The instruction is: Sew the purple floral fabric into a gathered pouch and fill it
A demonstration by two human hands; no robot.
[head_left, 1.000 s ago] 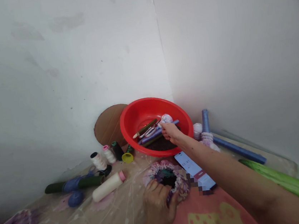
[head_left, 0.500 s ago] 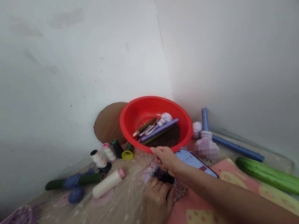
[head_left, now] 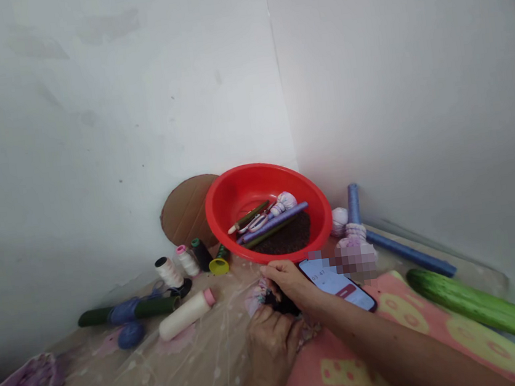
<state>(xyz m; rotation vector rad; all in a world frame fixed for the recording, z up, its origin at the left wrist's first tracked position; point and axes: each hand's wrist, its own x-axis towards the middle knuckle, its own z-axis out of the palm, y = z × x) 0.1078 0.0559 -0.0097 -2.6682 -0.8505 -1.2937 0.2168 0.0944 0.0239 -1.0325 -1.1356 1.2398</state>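
My left hand [head_left: 271,341] is closed on a small bunched floral cloth [head_left: 260,293] with a dark middle, and rests low on the covered surface. Just above it, my right hand [head_left: 287,281] has thumb and index finger pinched together. Whatever that pinch holds, if anything, is too small to make out. My right forearm passes over the front edge of a lit phone [head_left: 337,286]. Close behind the right hand stands a red basin [head_left: 274,257] holding dark grains, purple-wrapped sticks, scissors [head_left: 258,222] and a cloth-headed stick.
Thread spools [head_left: 170,271] and a cream bottle-shaped thing [head_left: 185,316] with a pink end stand left. Further left lies a green tube [head_left: 159,306] with blue yarn. Cloth-headed hammer-like sticks [head_left: 356,231] and a cucumber [head_left: 479,304] lie right. White walls meet behind.
My right hand has drawn down slightly, away from the basin's rim towards the cloth, its fingers still pinched. The left hand stays on the cloth.
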